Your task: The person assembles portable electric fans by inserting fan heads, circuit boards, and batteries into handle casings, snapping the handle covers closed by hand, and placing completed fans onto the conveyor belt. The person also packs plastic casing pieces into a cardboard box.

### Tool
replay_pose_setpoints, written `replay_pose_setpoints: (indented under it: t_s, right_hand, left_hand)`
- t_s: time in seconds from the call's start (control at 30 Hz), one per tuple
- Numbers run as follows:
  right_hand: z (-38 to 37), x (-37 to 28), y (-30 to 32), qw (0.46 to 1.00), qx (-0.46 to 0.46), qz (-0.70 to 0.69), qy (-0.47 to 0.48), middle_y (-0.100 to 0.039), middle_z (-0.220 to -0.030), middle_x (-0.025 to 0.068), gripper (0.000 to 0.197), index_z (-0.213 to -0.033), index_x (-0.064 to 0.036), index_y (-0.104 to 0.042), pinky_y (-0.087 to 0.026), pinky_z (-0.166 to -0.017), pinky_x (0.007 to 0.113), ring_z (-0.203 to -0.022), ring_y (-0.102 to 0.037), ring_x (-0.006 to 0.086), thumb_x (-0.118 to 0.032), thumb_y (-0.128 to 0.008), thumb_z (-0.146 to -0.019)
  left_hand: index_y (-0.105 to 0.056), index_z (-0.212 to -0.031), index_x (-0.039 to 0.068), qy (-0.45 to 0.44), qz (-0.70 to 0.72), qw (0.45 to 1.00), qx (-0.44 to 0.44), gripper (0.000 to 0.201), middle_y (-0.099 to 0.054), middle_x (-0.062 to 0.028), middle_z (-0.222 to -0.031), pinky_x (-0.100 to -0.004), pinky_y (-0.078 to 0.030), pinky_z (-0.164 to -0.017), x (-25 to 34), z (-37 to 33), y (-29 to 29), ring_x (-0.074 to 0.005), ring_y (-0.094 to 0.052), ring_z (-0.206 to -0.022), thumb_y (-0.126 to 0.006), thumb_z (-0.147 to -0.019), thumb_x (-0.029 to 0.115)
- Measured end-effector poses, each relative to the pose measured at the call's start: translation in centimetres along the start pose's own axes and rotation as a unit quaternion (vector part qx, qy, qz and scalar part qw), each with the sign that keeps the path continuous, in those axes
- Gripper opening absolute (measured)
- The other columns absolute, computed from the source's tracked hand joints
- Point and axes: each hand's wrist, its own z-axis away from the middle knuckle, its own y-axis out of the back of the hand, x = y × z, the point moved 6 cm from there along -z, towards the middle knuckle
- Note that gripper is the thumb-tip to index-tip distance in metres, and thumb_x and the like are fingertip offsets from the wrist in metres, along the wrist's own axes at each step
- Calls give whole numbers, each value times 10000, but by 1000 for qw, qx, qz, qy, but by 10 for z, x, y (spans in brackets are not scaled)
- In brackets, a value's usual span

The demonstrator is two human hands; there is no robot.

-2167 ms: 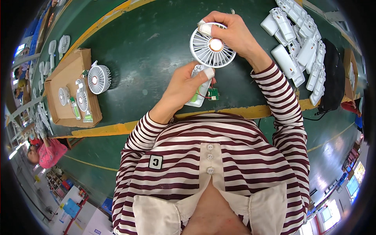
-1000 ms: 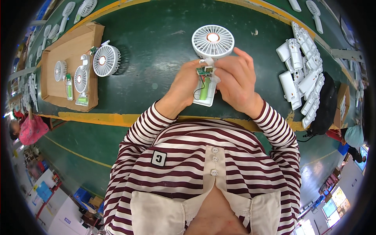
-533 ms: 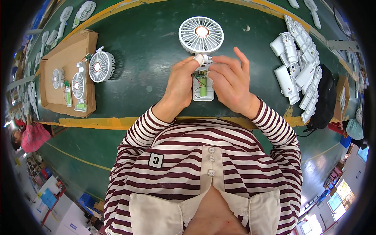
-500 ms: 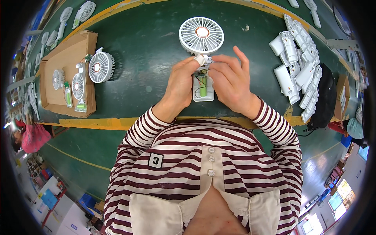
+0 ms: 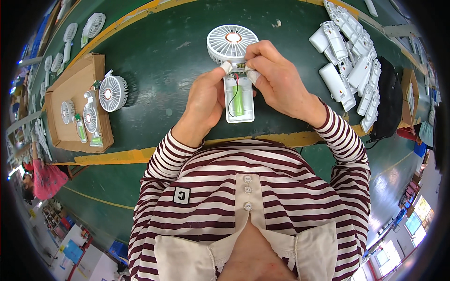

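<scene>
A white handheld fan lies in front of me with its round head away from me and its open handle shell toward me. Inside the handle sit a green cylindrical battery and red and black wires. A small display board is at the neck, just below the fan head. My left hand is closed at the neck's left side, its white-covered thumb pressing there. From the right, my right hand pinches at the board's edge with bent fingers, one white-covered. The fingertips partly hide the neck.
At left, a cardboard tray holds fan parts with batteries, and another fan head leans at its edge. White handle shells are piled at right, beside a black bag and a cardboard box. More fans lie beyond the yellow edge.
The display board has gone from inside the handle up to the neck by the fan head. My right hand's raised finger has bent in, and the battery and wires show more fully.
</scene>
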Motion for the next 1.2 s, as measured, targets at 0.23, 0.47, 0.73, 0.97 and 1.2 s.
replay_pose_setpoints:
  t_s: [0.23, 0.47, 0.73, 0.97, 1.2]
  right_hand:
    - [-1, -5, -3, 999, 11, 38, 30, -455, -947, 121, 186, -782, 43, -485, -452, -639, 353, -807, -511, 292, 134, -498, -620]
    - [-1, -5, -5, 1000, -1, 20, 9, -475, -986, 127, 250, -881, 61, -524, -444, -685, 273, -843, -520, 249, 162, -481, -656]
    - [-2, -4, -8, 999, -7, 32, 4, -474, -974, 125, 243, -863, 61, -517, -446, -693, 271, -851, -522, 244, 168, -494, -646]
    - [-3, -12, -12, 993, -26, 98, 62, -481, -980, 140, 247, -842, 58, -508, -457, -694, 341, -860, -524, 290, 135, -538, -609]
    - [1, -12, -18, 977, -38, 184, 103, -490, -995, 147, 197, -824, 61, -519, -434, -712, 351, -864, -514, 287, 41, -566, -633]
  left_hand:
    - [-449, -1096, -92, -6, 3, 1000, 14, 321, -581, -194, -973, -397, -538, -680, 3, 3, -1, -310, -623, -787, -380, -903, 155]
    - [-463, -1104, -45, 1, -29, 999, 19, 303, -572, -138, -1024, -360, -496, -791, 3, 5, 1, -229, -592, -898, -382, -911, 175]
    - [-463, -1091, -75, 4, -12, 1000, 23, 306, -564, -161, -1027, -387, -514, -763, 1, 2, 7, -253, -600, -878, -397, -897, 151]
    - [-525, -965, -48, -3, 11, 999, 39, 228, -582, -113, -891, -354, -504, -657, -2, 2, 9, -201, -592, -762, -457, -868, 147]
    - [-529, -926, -42, 9, 3, 999, 43, 209, -584, -107, -850, -337, -498, -597, -8, -1, 12, -182, -586, -708, -446, -870, 142]
